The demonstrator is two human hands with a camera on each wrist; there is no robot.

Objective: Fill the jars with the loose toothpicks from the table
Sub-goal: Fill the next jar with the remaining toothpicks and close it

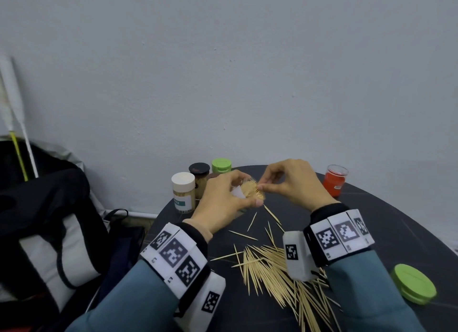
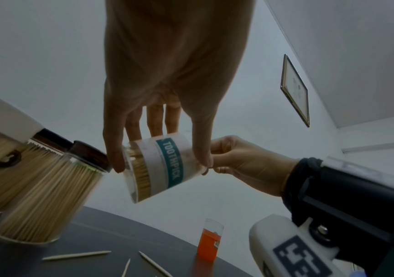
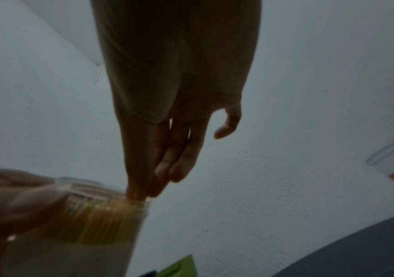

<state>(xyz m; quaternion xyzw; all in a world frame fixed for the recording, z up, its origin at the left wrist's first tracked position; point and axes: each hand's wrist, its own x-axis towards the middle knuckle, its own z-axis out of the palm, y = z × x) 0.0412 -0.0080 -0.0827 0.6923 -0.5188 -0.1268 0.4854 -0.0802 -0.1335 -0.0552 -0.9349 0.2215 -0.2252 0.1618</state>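
My left hand [image 1: 244, 195] grips a clear jar labelled TOOTHPICK [image 2: 167, 180], lifted off the table and tilted with its mouth toward my right hand. The jar [image 1: 250, 189] is packed with toothpicks. My right hand [image 1: 262, 186] pinches toothpick tips at the jar mouth with thumb and forefinger pressed together; in the right wrist view these fingertips [image 3: 136, 195] sit on the toothpick ends in the jar [image 3: 84, 224]. A pile of loose toothpicks [image 1: 272, 269] lies on the dark round table [image 1: 371, 220] under my right wrist, with a few strays [image 1: 244, 235] nearer the hands.
Three closed jars stand at the table's back left: white-lidded [image 1: 183, 193], dark-lidded [image 1: 199, 178], green-lidded [image 1: 221, 165]. An open red jar [image 1: 334, 183] stands at the back right. A loose green lid [image 1: 414, 287] lies front right. A black and grey bag [image 1: 49, 220] sits left of the table.
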